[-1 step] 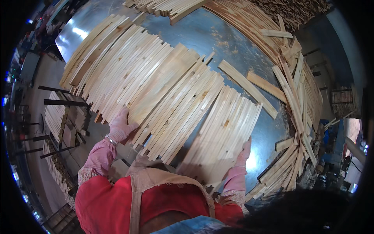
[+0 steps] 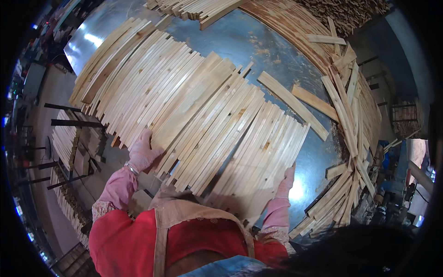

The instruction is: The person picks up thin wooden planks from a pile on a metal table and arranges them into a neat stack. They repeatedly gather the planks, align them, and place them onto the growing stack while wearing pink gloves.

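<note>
My left hand [image 2: 144, 151], in a pale pink glove, rests at the near ends of a long row of wooden strips [image 2: 138, 83]. Its thumb is spread away from the fingers, beside the near end of a wider board [image 2: 194, 97]. At the right side of another group of strips [image 2: 258, 159], my right hand [image 2: 286, 181], also gloved, lies stretched along the outermost edge; part of it is hidden by the wood. Between that group and the middle strips [image 2: 217, 134] runs a narrow wedge-shaped gap.
Everything lies on a shiny metal table [image 2: 240, 34]. Two loose slats [image 2: 293, 106] [image 2: 315, 102] sit right of the rows. A jumbled heap of offcuts [image 2: 353, 111] lines the right edge. Black metal bars [image 2: 76, 123] stick out at the left, near stacked wood [image 2: 64, 138].
The right-hand group of strips and my right hand have shifted very slightly left, narrowing the gap. My left hand stays nearly in place.
</note>
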`<control>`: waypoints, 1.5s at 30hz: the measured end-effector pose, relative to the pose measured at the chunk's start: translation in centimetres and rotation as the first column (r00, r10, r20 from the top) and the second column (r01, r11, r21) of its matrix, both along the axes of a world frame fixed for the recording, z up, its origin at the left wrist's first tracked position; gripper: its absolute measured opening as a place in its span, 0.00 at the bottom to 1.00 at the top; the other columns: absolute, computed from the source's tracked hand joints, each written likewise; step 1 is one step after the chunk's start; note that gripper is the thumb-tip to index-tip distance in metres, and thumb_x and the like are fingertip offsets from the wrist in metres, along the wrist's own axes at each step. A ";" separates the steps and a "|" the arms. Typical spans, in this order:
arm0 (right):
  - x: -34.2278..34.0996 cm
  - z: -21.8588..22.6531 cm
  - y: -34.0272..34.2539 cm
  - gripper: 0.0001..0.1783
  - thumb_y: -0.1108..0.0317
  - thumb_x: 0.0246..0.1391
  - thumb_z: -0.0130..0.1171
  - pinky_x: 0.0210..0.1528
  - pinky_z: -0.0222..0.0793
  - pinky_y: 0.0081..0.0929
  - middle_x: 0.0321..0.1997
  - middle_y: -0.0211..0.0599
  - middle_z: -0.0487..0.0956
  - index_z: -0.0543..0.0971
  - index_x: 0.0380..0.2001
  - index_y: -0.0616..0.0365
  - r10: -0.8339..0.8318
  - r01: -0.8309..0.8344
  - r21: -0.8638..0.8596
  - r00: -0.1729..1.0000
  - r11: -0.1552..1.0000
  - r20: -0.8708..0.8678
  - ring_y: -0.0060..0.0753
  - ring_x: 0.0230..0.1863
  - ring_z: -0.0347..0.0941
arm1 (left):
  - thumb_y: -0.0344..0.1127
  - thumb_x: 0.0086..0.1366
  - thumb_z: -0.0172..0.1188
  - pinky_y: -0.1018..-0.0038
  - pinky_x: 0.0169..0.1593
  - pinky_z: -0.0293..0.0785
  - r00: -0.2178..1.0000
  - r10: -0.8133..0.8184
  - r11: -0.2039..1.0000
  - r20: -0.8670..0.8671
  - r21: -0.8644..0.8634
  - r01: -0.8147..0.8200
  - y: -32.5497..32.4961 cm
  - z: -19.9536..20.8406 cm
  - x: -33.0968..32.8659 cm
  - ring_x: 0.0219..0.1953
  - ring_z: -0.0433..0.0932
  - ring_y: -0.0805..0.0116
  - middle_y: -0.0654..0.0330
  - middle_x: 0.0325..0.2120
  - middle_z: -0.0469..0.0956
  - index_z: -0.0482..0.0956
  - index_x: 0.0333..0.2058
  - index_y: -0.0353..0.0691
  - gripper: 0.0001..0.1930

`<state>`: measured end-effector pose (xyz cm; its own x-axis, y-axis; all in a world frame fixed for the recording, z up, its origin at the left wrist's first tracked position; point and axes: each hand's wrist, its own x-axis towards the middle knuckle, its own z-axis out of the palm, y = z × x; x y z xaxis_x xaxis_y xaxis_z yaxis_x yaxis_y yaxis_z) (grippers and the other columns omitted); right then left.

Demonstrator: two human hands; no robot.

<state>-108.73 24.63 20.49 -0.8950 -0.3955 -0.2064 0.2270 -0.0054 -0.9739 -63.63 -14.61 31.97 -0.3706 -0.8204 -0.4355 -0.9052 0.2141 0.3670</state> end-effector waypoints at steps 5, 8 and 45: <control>3.6 1.6 -2.5 0.41 0.49 0.73 0.54 0.78 0.61 0.39 0.77 0.40 0.70 0.61 0.80 0.58 -0.010 0.033 -0.137 0.986 0.990 0.165 0.42 0.74 0.68 | 0.54 0.54 0.80 0.55 0.67 0.75 0.999 -0.036 0.999 0.003 -0.034 0.036 0.4 0.0 -1.4 0.65 0.77 0.43 0.44 0.64 0.77 0.66 0.72 0.42 0.51; 1.8 0.8 -1.9 0.42 0.47 0.74 0.54 0.79 0.62 0.40 0.79 0.40 0.68 0.58 0.82 0.56 0.003 0.000 -0.061 0.999 0.998 0.044 0.42 0.75 0.67 | 0.54 0.55 0.79 0.54 0.68 0.74 0.993 -0.089 0.996 -0.075 -0.014 0.089 -0.5 -0.6 -1.1 0.66 0.76 0.41 0.42 0.65 0.75 0.64 0.73 0.40 0.52; -3.1 -10.2 -9.5 0.45 0.64 0.72 0.57 0.63 0.68 0.29 0.65 0.41 0.72 0.49 0.84 0.62 0.152 -0.138 -0.379 0.988 0.915 0.006 0.27 0.55 0.67 | 0.58 0.58 0.72 0.55 0.59 0.82 0.953 0.300 0.905 0.045 -0.330 -0.269 10.6 -1.3 -7.2 0.55 0.85 0.45 0.42 0.52 0.86 0.77 0.66 0.40 0.42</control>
<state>-111.78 15.17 10.32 -0.8169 -0.5750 -0.0464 0.2864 -0.3345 -0.8978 -70.87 -4.05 30.66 -0.0716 -0.9850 -0.1570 -0.9715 0.0332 0.2345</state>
